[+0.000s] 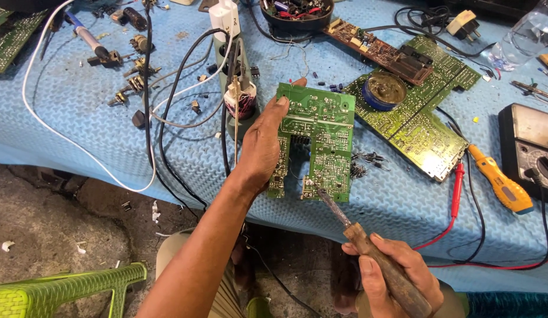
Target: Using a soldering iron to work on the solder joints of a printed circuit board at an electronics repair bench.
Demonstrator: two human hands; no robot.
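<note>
My left hand (263,144) grips a small green circuit board (318,141) by its left edge and holds it tilted above the blue cloth-covered table (68,118). The board has a notch cut in its lower middle. My right hand (383,268) is closed around the brown wooden handle of a soldering iron (368,244). The iron's metal tip touches the board's lower edge, on the right leg beside the notch.
A larger green circuit board (418,115) with a round tin of paste (384,89) lies to the right. A yellow screwdriver (500,179), a multimeter (530,150) with red leads, small loose parts, cables and a spool stand (238,97) surround the work. A green plastic stool (62,291) stands below left.
</note>
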